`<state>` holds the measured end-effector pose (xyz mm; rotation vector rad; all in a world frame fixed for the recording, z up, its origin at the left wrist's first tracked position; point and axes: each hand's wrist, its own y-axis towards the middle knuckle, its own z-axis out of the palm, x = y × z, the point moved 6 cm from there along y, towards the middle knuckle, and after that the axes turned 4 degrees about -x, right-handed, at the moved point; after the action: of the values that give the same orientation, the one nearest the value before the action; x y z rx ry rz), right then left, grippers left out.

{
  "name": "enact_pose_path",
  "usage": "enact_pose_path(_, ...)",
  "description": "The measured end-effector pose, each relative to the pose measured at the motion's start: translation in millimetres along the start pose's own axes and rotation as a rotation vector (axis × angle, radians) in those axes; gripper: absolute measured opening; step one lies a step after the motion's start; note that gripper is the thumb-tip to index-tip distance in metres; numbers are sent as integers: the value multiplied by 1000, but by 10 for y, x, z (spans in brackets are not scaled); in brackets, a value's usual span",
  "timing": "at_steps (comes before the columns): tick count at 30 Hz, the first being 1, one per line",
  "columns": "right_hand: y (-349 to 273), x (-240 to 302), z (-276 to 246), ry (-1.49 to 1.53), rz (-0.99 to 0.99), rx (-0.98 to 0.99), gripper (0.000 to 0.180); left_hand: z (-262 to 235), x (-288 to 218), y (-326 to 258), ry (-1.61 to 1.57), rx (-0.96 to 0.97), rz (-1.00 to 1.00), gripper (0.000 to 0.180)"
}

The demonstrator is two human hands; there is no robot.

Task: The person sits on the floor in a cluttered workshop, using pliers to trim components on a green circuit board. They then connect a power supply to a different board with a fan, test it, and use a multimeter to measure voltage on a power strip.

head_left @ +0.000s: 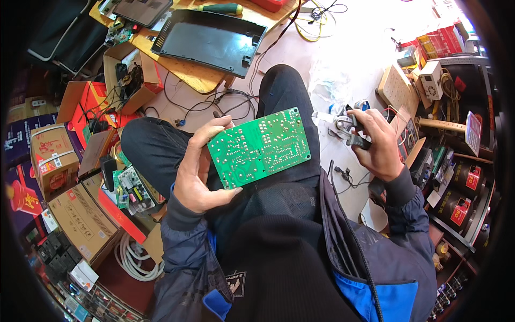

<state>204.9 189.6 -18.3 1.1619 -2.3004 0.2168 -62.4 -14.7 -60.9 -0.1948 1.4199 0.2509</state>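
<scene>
My left hand (198,174) grips a green circuit board (257,147) by its left end, with the thumb along the lower edge and the fingers at the upper left corner. The board is tilted over my lap, its solder side with many silver joints facing up. To the right of the board, my right hand (380,142) is closed on a small pliers-like hand tool (343,126) with black grips and a metal head. The tool's head points left toward the board, apart from it; its exact kind is hard to make out.
A black plastic housing (206,42) and a screwdriver (221,8) lie on the wooden table ahead. Cables (214,99) trail across the floor. Cardboard boxes (80,222) crowd the left, beside another circuit board (134,190). Shelves (456,198) with boxed goods stand at the right.
</scene>
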Motion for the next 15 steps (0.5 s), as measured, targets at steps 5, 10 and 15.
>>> enact_pose_path(5,45,119,8,-51,-120,2,60,6,-32,-21,21,10,25,94)
enact_pose_path(10,71,140,24,-61,-121,9,60,3,-4,-40,19,14,28,93)
enact_pose_path(15,93,166,18,-80,-131,17,57,-8,26,-40,27,27,21,95)
